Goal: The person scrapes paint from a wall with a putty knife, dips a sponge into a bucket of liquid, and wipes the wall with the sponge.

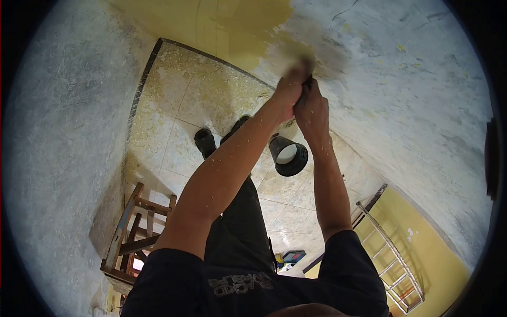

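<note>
Both my hands are raised together against the wall (391, 68), at the border between yellow paint (237, 31) and a bare grey-white surface. My left hand (290, 91) is closed, with its fingertips blurred. Just beside and below it, my right hand (312, 108) is wrapped round the same dark handle. The tool looks like a paint scraper (307, 66); its far end is smeared and its blade cannot be made out. Small pale flakes dot both forearms. Below my hands stands a black bucket (289, 168) with something white inside.
Paint flakes cover the tiled floor (174, 100) along the wall's foot. At lower left is a wooden stool-like frame (124, 232). A ladder (391, 253) leans at the lower right. My dark shoes (205, 141) are near the bucket.
</note>
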A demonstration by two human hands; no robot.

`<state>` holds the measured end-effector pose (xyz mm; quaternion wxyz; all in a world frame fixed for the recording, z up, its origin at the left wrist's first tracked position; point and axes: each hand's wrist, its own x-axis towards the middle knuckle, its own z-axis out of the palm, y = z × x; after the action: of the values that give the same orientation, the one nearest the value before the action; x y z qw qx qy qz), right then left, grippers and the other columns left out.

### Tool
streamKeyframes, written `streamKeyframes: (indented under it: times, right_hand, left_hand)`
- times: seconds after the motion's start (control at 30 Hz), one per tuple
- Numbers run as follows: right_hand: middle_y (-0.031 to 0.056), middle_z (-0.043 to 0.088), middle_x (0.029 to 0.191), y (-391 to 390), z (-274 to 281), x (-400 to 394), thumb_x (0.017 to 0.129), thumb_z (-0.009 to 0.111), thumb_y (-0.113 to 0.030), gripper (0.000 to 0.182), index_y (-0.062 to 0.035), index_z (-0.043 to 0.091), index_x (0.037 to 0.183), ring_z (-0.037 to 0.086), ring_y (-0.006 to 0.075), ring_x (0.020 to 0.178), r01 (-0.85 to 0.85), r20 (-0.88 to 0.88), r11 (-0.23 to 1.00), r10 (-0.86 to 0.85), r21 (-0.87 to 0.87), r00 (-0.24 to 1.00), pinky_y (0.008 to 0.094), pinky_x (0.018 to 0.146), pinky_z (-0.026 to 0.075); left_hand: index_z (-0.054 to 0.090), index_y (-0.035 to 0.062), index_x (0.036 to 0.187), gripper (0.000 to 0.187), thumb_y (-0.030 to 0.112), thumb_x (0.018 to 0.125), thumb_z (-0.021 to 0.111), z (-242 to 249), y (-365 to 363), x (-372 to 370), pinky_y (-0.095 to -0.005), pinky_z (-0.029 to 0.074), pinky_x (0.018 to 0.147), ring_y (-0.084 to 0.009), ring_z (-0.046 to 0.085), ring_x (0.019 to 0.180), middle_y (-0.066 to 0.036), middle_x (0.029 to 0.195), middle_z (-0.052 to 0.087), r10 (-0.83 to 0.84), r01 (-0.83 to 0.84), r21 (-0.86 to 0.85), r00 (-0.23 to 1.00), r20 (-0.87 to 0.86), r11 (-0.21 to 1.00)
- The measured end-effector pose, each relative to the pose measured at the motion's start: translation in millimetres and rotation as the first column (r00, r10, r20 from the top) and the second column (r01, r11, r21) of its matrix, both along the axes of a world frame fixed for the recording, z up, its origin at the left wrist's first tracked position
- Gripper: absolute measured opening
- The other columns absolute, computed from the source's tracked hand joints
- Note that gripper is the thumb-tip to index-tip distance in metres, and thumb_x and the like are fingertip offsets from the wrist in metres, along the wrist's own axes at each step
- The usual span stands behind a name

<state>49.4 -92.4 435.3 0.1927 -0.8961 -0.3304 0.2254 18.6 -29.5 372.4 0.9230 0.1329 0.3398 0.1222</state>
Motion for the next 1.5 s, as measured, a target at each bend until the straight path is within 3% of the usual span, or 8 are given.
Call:
streamKeyframes:
  times: [0.13, 0.53, 0.87, 1.0, 1.17, 1.37, 1.43, 1.5]
  right_hand:
    - [0.0336, 0.061, 0.086, -3.5, -0.7, 3.0, 0.095, 0.045, -0.020, 0.026, -0.0007, 0.053, 0.110, 0.057, 0.0528, 0.083, 0.126, -0.069, 0.991, -0.122, 0.051, 0.990, 0.0573, 0.067, 0.043]
    - [0.0311, 0.063, 0.083, 8.8, -21.0, 2.2, 0.093, 0.047, -0.019, 0.025, -0.0017, 0.052, 0.111, 0.059, 0.0509, 0.080, -0.032, -0.032, 0.997, 0.034, 0.064, 0.999, 0.0554, 0.066, 0.045]
    - [0.0329, 0.061, 0.078, 1.3, -16.6, -1.2, 0.092, 0.047, -0.016, 0.023, -0.0032, 0.049, 0.110, 0.058, 0.0523, 0.078, 0.023, -0.046, 0.996, -0.019, 0.084, 0.999, 0.0597, 0.068, 0.043]
    - [0.0315, 0.062, 0.079, -28.2, 2.2, 3.8, 0.094, 0.046, -0.018, 0.023, -0.0022, 0.050, 0.110, 0.058, 0.0517, 0.078, 0.095, 0.056, 0.995, -0.096, 0.014, 0.994, 0.0574, 0.065, 0.043]
    - [0.0307, 0.062, 0.079, -27.9, 27.9, 17.9, 0.096, 0.044, -0.019, 0.022, -0.0019, 0.052, 0.107, 0.058, 0.0508, 0.078, 0.025, 0.037, 0.998, -0.023, -0.060, 0.999, 0.0541, 0.061, 0.043]
    - [0.0303, 0.062, 0.079, -22.7, 7.0, 21.5, 0.096, 0.044, -0.019, 0.025, -0.0002, 0.052, 0.111, 0.058, 0.0516, 0.074, -0.030, 0.044, 0.999, 0.030, -0.014, 0.999, 0.0538, 0.061, 0.043]
    - [0.0245, 0.064, 0.074, -31.7, 7.4, 18.9, 0.097, 0.044, -0.018, 0.026, -0.0013, 0.052, 0.115, 0.063, 0.0413, 0.062, 0.037, 0.053, 0.998, -0.040, 0.052, 0.998, 0.0464, 0.057, 0.046]
    - [0.0266, 0.063, 0.078, -33.1, 8.0, 20.6, 0.096, 0.044, -0.016, 0.024, -0.0006, 0.052, 0.113, 0.061, 0.0459, 0.069, 0.090, -0.054, 0.994, -0.086, 0.070, 0.995, 0.0482, 0.059, 0.046]
  left_hand:
    - [0.050, 0.0119, 0.105, 0.025, 0.036, 0.100, 0.046, 4.0, -3.2, 8.0, -0.0321, 0.048, 0.080, -0.0132, 0.053, 0.087, -0.002, 0.095, 0.056, -0.004, 0.005, 0.068, 1.000, -0.015, 0.998]
    - [0.050, 0.0108, 0.111, 0.030, 0.038, 0.100, 0.047, -8.5, 6.8, -1.9, -0.0318, 0.047, 0.086, -0.0143, 0.054, 0.095, -0.003, 0.102, 0.057, 0.098, -0.097, -0.057, 0.995, 0.019, 0.994]
    - [0.050, 0.0128, 0.107, 0.021, 0.031, 0.102, 0.043, 12.5, 9.3, -6.9, -0.0335, 0.049, 0.080, -0.0150, 0.055, 0.088, -0.003, 0.096, 0.056, 0.002, -0.002, 0.002, 0.995, -0.100, 1.000]
    - [0.051, 0.0132, 0.113, 0.028, 0.037, 0.101, 0.043, -1.6, -29.7, 19.8, -0.0317, 0.048, 0.083, -0.0151, 0.055, 0.090, -0.004, 0.101, 0.056, -0.070, 0.070, 0.092, 0.998, 0.002, 0.993]
    - [0.050, 0.0127, 0.108, 0.026, 0.036, 0.102, 0.041, 22.1, -29.5, 22.0, -0.0297, 0.047, 0.082, -0.0128, 0.054, 0.089, -0.002, 0.095, 0.056, -0.054, 0.061, -0.140, 0.997, 0.053, 0.988]
    - [0.048, 0.0080, 0.107, 0.030, 0.037, 0.102, 0.042, 11.3, -20.4, 17.6, -0.0312, 0.046, 0.075, -0.0152, 0.052, 0.084, -0.007, 0.095, 0.054, -0.011, 0.008, -0.059, 0.999, -0.049, 0.998]
    - [0.048, 0.0089, 0.109, 0.028, 0.035, 0.102, 0.042, 30.3, -24.3, 15.9, -0.0313, 0.046, 0.078, -0.0154, 0.053, 0.086, -0.006, 0.097, 0.055, -0.039, 0.038, -0.013, 0.997, -0.067, 0.999]
    - [0.049, 0.0066, 0.111, 0.028, 0.033, 0.102, 0.044, 33.1, -22.2, 16.2, -0.0326, 0.045, 0.081, -0.0169, 0.054, 0.087, -0.006, 0.099, 0.056, -0.072, 0.081, 0.076, 0.992, -0.104, 0.994]
